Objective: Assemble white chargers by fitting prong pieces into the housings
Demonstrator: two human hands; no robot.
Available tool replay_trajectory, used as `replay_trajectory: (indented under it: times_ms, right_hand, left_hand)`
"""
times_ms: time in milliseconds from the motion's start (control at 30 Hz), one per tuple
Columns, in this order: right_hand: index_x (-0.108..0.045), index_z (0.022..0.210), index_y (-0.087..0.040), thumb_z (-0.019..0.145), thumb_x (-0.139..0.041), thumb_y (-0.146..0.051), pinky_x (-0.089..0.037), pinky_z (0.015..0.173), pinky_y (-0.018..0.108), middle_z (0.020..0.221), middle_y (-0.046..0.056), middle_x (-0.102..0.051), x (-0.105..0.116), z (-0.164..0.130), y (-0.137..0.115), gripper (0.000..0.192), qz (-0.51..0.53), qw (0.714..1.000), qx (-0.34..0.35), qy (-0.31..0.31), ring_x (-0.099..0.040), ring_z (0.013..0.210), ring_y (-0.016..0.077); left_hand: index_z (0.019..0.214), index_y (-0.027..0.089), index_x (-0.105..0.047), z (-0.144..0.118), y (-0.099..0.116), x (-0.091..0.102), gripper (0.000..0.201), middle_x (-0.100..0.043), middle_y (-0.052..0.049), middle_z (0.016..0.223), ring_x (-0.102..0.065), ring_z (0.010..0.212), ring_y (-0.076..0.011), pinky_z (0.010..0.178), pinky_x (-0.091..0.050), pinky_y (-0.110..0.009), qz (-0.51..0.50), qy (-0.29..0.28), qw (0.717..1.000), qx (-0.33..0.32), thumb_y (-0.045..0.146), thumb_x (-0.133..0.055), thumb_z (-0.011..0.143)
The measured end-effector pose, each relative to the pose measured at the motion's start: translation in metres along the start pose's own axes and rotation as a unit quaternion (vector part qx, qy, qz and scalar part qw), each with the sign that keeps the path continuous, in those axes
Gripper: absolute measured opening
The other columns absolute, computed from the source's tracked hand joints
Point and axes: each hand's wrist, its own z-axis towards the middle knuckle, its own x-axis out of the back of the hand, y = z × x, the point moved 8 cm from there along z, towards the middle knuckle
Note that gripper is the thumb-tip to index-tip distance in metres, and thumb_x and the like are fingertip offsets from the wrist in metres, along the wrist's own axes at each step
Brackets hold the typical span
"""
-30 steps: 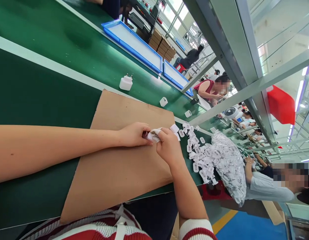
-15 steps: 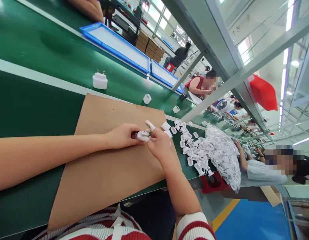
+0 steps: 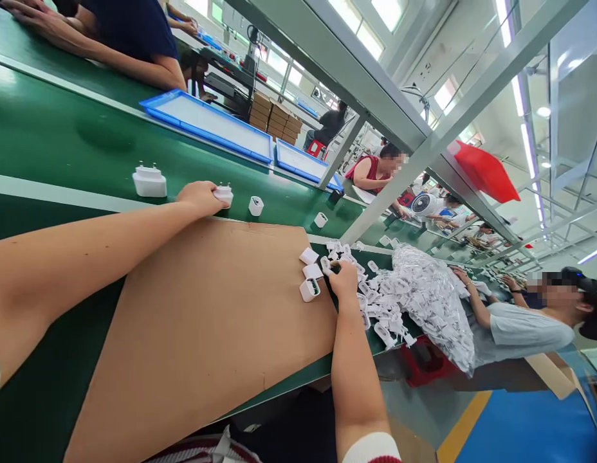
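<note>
— Two hands apart: where's the left hand [image 3: 201, 197]?
— On the green conveyor belt [image 3: 62, 138], fingers closed around a white charger plug [image 3: 224, 193], prongs up, long axis along the belt.
— And the right hand [image 3: 343, 278]?
— Fingers curled into the pile of white parts [image 3: 376, 302], beside the cardboard sheet [image 3: 206, 321]; grip unclear. Factory line, blue trays [image 3: 206, 122] beyond.

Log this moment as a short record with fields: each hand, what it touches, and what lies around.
left hand: stretched out to the green belt, fingers on a white plug adapter
right hand: at the cardboard sheet's far edge, reaching into the loose white parts; grip hidden
near right hand: white housing on the cardboard
on belt: another plug adapter, prongs up
beyond: blue trays
right of pile: clear bag of parts
</note>
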Motion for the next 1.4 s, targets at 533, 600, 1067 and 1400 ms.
replay_trajectory:
  times_ms: [533,600,1067,1400]
  right_hand:
    - [-0.066,0.106,-0.021,0.050,-0.089,-0.031,-0.056,0.067,0.027,0.089,-0.001,-0.073,0.003,-0.014,-0.015,0.062,0.424,0.902,-0.084,0.006,-0.070,0.078,0.0159]
    - [-0.072,0.101,-0.019,0.050,-0.091,-0.035,-0.057,0.069,0.029,0.090,0.002,-0.075,0.001,-0.018,-0.023,0.056,0.444,0.891,-0.088,-0.029,-0.070,0.081,0.0179]
    - [-0.078,0.098,-0.026,0.079,-0.076,-0.029,-0.060,0.093,0.038,0.101,0.002,-0.079,-0.029,-0.079,-0.122,0.019,0.328,0.925,0.083,-0.175,-0.074,0.096,0.0219]
    - [-0.072,0.106,-0.025,0.079,-0.051,-0.001,-0.056,0.093,0.037,0.111,0.006,-0.077,-0.030,-0.108,-0.173,0.042,0.030,0.935,0.286,-0.209,-0.071,0.105,0.0245]
  left_hand:
    - [0.135,0.004,-0.058,-0.015,0.061,-0.037,0.052,-0.066,-0.016,0.120,-0.039,0.127,-0.0312,0.105,-0.027,-0.044,0.168,0.029,0.968,-0.183,0.037,-0.050,0.095]
    - [0.139,0.012,-0.060,-0.040,0.070,-0.036,0.055,-0.068,-0.013,0.119,-0.042,0.127,-0.0308,0.105,-0.029,-0.044,0.153,0.014,0.964,-0.219,0.041,-0.051,0.093]
    - [0.099,0.023,-0.073,-0.184,0.041,-0.078,0.046,-0.072,-0.009,0.098,-0.062,0.097,-0.0286,0.088,-0.045,-0.039,-0.088,-0.172,0.929,-0.316,0.065,-0.060,0.087]
    - [0.073,0.019,-0.063,-0.182,0.041,-0.077,0.040,-0.064,-0.006,0.081,-0.057,0.081,-0.0230,0.077,-0.042,-0.036,-0.145,-0.185,0.916,-0.325,0.056,-0.064,0.088]
